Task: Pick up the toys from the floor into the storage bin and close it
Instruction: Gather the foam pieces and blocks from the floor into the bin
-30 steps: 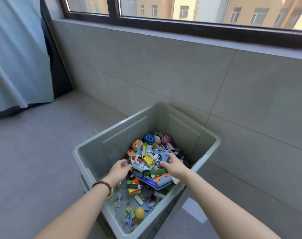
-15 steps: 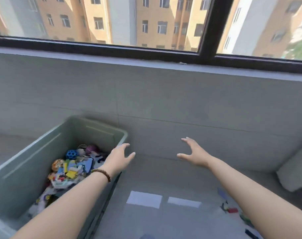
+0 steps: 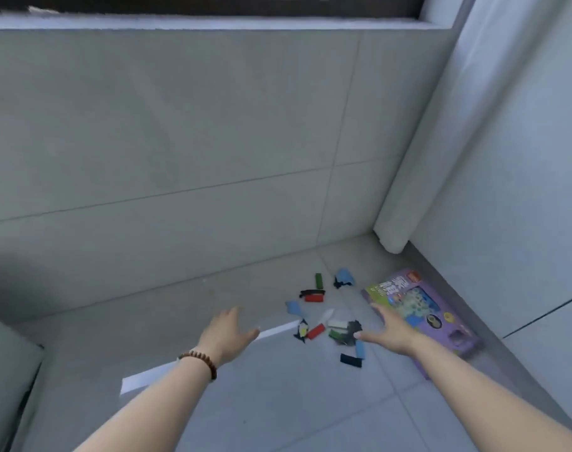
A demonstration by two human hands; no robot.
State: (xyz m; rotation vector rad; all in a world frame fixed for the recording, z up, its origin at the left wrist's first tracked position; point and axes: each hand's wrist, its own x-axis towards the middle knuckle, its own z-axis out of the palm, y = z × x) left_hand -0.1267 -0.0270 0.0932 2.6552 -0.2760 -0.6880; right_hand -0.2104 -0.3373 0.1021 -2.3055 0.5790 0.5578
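our left hand (image 3: 227, 334) and right hand (image 3: 394, 331) out over the floor (image 3: 278, 402), fingers spread, holding nothing, toy blocks (image 3: 316, 331) between them, purple toy box (image 3: 441, 321) beside our right, storage bin (image 3: 7, 370) far left

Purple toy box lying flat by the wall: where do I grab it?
Pinch the purple box along its left long edge, coming from the left where the right hand hovers. It lies flat, and its other long edge runs close along the wall.
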